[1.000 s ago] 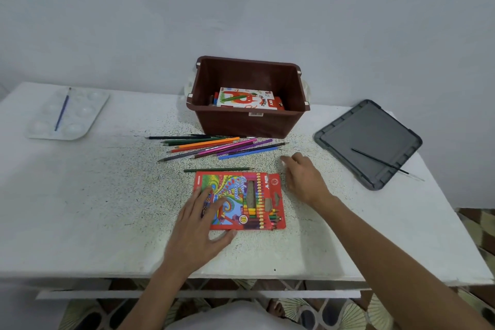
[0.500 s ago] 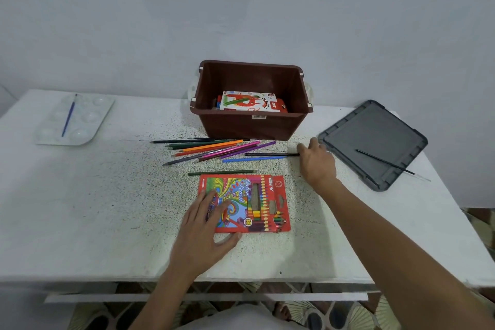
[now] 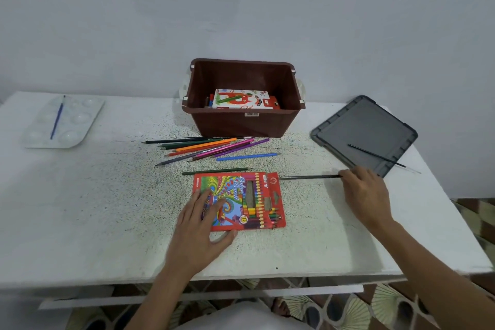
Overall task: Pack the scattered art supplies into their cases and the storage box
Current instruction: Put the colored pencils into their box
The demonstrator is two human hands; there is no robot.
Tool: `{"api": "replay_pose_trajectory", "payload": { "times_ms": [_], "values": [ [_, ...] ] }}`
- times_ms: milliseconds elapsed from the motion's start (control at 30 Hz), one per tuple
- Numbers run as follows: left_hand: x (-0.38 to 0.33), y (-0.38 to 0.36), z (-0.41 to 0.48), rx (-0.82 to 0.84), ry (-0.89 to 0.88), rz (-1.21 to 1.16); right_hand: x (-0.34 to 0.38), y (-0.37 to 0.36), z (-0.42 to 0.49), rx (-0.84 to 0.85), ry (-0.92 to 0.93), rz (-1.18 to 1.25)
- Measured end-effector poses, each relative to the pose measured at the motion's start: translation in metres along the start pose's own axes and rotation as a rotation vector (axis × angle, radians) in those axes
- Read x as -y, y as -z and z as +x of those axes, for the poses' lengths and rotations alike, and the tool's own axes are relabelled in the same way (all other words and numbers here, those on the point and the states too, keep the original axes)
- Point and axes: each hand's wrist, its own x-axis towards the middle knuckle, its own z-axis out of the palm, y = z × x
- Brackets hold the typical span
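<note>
Colour pencils (image 3: 211, 147) are mostly loose, fanned out on the table (image 3: 107, 209) just in front of the brown storage box (image 3: 241, 126), so I'd say the pencil-packing step is only getting going. The right hand (image 3: 367, 195) has a dark pencil (image 3: 310, 177) pinched by its back end, fingers curled round it, tip pointing at the far right corner of the red pencil case (image 3: 249, 195). The left hand (image 3: 203, 225) lies flat on the case, fingers spread, thumb at the near edge, pinning it down and gripping nothing. The next bit looks like sliding that pencil in, which needs the tip lined up with the opening, and honestly I can't tell where the flap is or if it's open. A dark green pencil (image 3: 217, 171) sits right along the case's far edge, with a blue pencil (image 3: 246, 156) a bit beyond, and neither is really blocking. The box has an oil pastels pack (image 3: 241, 99) in it. Its grey lid (image 3: 364, 126) is off to the right with a thin brush (image 3: 383, 158) on it, and a white palette (image 3: 80, 126) with a blue brush (image 3: 57, 118) is far left.
</note>
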Motion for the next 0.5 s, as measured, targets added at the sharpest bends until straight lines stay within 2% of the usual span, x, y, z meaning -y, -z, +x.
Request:
{"api": "replay_pose_trajectory", "payload": {
  "times_ms": [133,500],
  "values": [
    [-0.001,0.0,0.0,-0.006,0.0,0.004,0.003,0.008,-0.018,-0.063,0.052,0.038],
    [-0.002,0.001,-0.001,0.0,0.004,-0.011,0.017,0.005,-0.038,0.005,0.055,0.076]
  ]
}}
